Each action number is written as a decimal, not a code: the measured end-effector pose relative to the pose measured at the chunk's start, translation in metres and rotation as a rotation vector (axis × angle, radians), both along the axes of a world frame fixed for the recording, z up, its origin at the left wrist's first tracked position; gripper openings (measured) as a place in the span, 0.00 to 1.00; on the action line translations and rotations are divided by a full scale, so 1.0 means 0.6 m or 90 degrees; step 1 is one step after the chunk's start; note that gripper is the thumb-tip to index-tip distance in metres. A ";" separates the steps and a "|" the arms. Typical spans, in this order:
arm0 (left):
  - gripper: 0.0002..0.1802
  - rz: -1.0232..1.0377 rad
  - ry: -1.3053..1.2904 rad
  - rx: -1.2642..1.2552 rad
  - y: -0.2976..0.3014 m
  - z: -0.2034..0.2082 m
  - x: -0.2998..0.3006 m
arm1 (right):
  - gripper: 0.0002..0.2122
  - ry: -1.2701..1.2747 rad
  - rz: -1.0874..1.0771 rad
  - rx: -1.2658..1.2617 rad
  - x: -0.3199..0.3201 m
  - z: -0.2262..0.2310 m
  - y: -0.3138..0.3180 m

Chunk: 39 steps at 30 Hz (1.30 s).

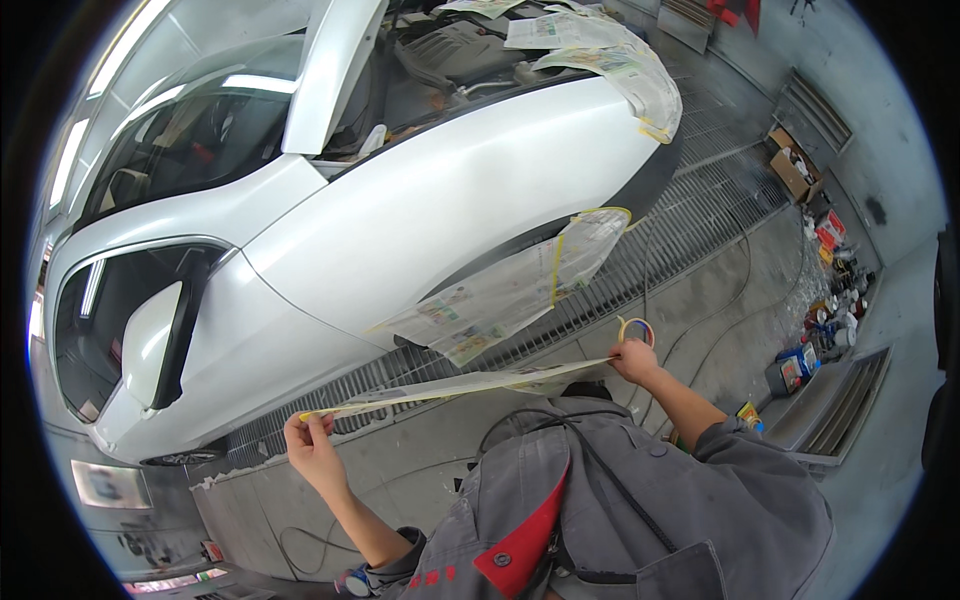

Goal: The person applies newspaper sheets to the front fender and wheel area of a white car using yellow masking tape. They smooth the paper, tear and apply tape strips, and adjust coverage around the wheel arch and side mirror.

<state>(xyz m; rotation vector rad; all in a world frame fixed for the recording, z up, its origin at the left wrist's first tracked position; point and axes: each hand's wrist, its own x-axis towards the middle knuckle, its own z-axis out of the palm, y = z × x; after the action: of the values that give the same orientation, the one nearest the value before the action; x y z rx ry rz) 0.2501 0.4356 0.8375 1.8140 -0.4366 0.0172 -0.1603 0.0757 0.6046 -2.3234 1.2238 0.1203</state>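
Observation:
A long strip of masking paper [455, 386] stretches between my two hands in front of my body. My left hand [314, 450] pinches its left end, where a bit of yellow tape shows. At the other end my right hand [632, 362] is closed on the strip's corner and on a roll of yellow masking tape [638, 331]. Beyond the strip stands a white car [480, 165], its hood raised. Taped newspaper [500, 305] covers the front wheel, and more newspaper [590, 50] lies over the car's front end.
The side mirror [150, 345] juts out from the car at left. Floor grating [700, 205] runs along the car, with hoses [735, 290] lying across the floor. By the right wall are a cardboard box [795, 165], several cans and bottles [835, 310], and a vent grille [840, 410].

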 end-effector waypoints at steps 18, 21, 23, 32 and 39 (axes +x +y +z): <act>0.05 0.101 0.048 0.029 0.032 -0.021 -0.010 | 0.08 0.061 0.070 0.005 0.018 -0.044 -0.020; 0.04 0.097 0.053 0.007 0.018 -0.019 -0.010 | 0.08 0.050 0.038 0.060 0.005 -0.039 -0.013; 0.04 0.097 0.054 0.000 0.009 -0.016 -0.016 | 0.08 0.051 0.039 0.061 0.013 -0.029 -0.019; 0.05 0.099 0.040 -0.001 0.038 -0.034 -0.013 | 0.09 0.058 0.043 0.047 0.023 -0.013 -0.020; 0.06 0.113 0.070 -0.018 0.076 -0.064 -0.009 | 0.08 0.081 0.094 0.006 0.033 -0.001 0.005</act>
<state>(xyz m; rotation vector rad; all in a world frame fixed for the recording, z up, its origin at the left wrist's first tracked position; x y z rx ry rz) 0.2450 0.4811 0.7992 1.8115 -0.1965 0.0461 -0.1407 0.0788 0.6040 -2.4289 1.1060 0.3288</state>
